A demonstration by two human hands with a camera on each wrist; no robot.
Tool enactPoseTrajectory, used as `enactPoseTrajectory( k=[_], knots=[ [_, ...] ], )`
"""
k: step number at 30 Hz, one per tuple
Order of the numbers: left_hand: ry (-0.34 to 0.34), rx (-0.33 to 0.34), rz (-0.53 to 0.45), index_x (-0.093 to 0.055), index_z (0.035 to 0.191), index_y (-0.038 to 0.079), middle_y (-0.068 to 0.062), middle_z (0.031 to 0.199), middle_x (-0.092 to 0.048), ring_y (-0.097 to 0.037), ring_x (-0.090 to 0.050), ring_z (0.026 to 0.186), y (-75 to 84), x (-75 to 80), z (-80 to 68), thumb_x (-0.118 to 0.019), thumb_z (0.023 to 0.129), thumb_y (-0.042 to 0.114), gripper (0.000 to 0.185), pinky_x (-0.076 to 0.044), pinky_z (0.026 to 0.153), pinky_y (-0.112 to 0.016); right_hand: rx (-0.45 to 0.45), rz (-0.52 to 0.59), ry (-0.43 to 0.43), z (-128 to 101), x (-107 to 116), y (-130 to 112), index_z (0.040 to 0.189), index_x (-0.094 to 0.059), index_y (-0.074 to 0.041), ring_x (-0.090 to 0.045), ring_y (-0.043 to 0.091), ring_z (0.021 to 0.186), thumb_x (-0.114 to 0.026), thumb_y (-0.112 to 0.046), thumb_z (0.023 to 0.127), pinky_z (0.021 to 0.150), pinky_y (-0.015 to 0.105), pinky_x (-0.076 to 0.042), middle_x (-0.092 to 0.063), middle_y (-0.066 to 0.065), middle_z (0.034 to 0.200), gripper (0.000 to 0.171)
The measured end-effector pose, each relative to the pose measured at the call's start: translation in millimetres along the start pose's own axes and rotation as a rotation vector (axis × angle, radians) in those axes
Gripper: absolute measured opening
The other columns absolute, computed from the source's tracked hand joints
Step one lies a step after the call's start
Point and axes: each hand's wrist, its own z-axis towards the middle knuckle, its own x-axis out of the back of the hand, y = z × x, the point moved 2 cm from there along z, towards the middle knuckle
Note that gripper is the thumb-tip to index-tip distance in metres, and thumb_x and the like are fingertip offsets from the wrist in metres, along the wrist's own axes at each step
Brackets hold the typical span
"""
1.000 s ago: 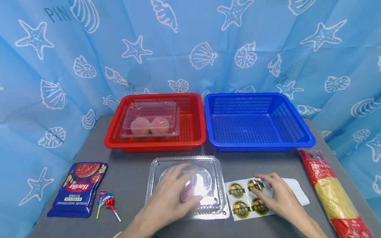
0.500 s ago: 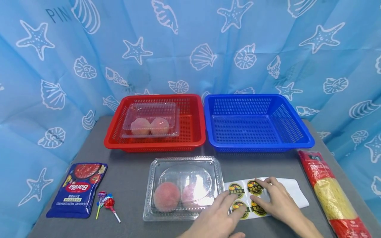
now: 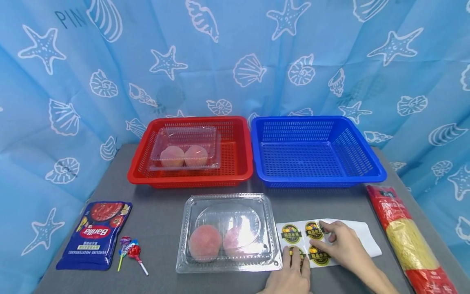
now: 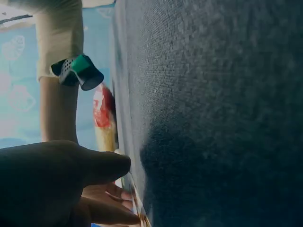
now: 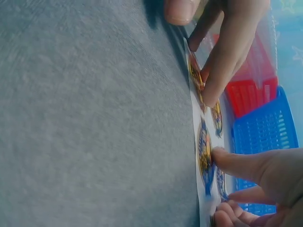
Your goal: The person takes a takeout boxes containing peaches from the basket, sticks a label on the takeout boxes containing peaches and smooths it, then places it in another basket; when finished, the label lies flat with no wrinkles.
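Left hand (image 3: 291,274) has come off the lid of the clear clamshell box (image 3: 227,232) and crossed to the sticker sheet (image 3: 327,243), where its fingertips now press the sheet's near left corner, over the lower-left sticker. Right hand (image 3: 343,245) is little changed: it rests on the same sheet, thumb and forefinger bent at the upper-right sticker (image 3: 313,230), apparently working its edge; whether the edge is lifted, cannot tell. Neither hand is closed round anything; the two lie close, not touching.

Sheet lies flat on the grey table (image 3: 161,212), just right of the clamshell box, which holds two peaches. Right wrist view confirms fingertips (image 5: 215,153) flat on the glossy paper.

Handling judgement: sheet is thin, light, limp and slick-backed, so it will slide or curl unless pinned, as the left hand does. Stickers are round, glossy and tacky underneath; prone to creasing or folding onto themselves. Best taken at the rim with a nail, peeled low and slowly.

Also present: red basket (image 3: 238,163) with a second box of peaches, blue basket (image 3: 371,171), noodle pack (image 3: 407,237), sauce pouch (image 3: 95,234), lollipops (image 3: 132,251)
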Motion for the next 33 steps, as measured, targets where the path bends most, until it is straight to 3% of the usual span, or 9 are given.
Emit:
enactPoseTrajectory(
  k=[4,6,11,14,22,28,33],
  knots=[
    [-0.050,0.013,0.089,-0.055,0.145,0.027,-0.002,0.151,-0.051,-0.026,-0.049,0.138,2.7,-6.3,5.9,-0.055,0.089,0.075,0.074,-0.048,0.108,-0.030,0.017,0.041,0.020,2.2,1.2,3.2,0.105,-0.079,0.003,-0.046,-0.005,0.057,-0.095,-0.021,0.066,0.051,0.022,-0.041,-0.061,-0.002,0.069,0.049],
    [-0.016,0.014,0.148,-0.056,0.144,0.026,-0.002,0.149,-0.053,-0.026,-0.049,0.138,4.0,-5.5,7.7,-0.055,0.088,0.078,0.077,-0.042,0.114,-0.034,0.042,0.074,0.036,2.7,2.3,4.8,0.103,-0.079,0.002,-0.049,-0.008,0.058,-0.094,-0.014,0.066,0.051,0.021,-0.045,-0.063,-0.002,0.071,0.043],
    [0.061,0.001,0.217,-0.059,0.141,0.021,-0.003,0.144,-0.058,-0.023,-0.051,0.137,4.6,-1.6,9.9,-0.054,0.086,0.080,0.080,-0.037,0.115,-0.044,0.092,0.138,0.035,4.9,5.1,10.4,0.104,-0.078,0.003,-0.054,-0.011,0.064,-0.085,0.006,0.069,0.053,0.019,-0.053,-0.067,0.004,0.083,0.036],
    [0.067,-0.003,0.212,-0.059,0.141,0.020,-0.005,0.144,-0.058,-0.023,-0.052,0.137,4.7,-1.5,10.5,-0.053,0.086,0.081,0.083,-0.037,0.114,-0.045,0.093,0.165,0.005,7.0,6.0,14.5,0.105,-0.077,0.005,-0.055,-0.011,0.067,-0.081,0.012,0.072,0.055,0.019,-0.055,-0.070,0.006,0.085,0.035],
    [0.065,-0.017,0.213,-0.058,0.141,0.019,-0.006,0.144,-0.057,-0.025,-0.053,0.135,3.8,-1.9,9.9,-0.052,0.084,0.083,0.087,-0.040,0.114,-0.042,0.077,0.205,-0.022,9.4,8.3,16.9,0.111,-0.072,0.013,-0.059,-0.009,0.067,-0.081,0.010,0.075,0.057,0.020,-0.056,-0.075,0.007,0.082,0.037],
    [0.061,0.005,0.189,-0.057,0.143,0.019,-0.007,0.145,-0.056,-0.031,-0.055,0.133,4.1,-3.5,8.6,-0.053,0.083,0.083,0.088,-0.045,0.112,-0.038,0.073,0.148,-0.038,10.8,9.4,19.1,0.099,-0.079,0.004,-0.061,-0.008,0.063,-0.083,0.002,0.078,0.055,0.020,-0.055,-0.077,0.011,0.085,0.022],
    [0.084,0.011,0.209,-0.059,0.142,0.020,-0.007,0.144,-0.057,-0.032,-0.056,0.131,4.4,-5.1,7.7,-0.052,0.083,0.084,0.087,-0.046,0.110,-0.038,0.085,0.183,-0.050,11.9,10.8,21.7,0.098,-0.080,0.003,-0.066,-0.006,0.064,-0.084,-0.002,0.079,0.055,0.019,-0.057,-0.079,0.016,0.087,0.020]
  ],
)
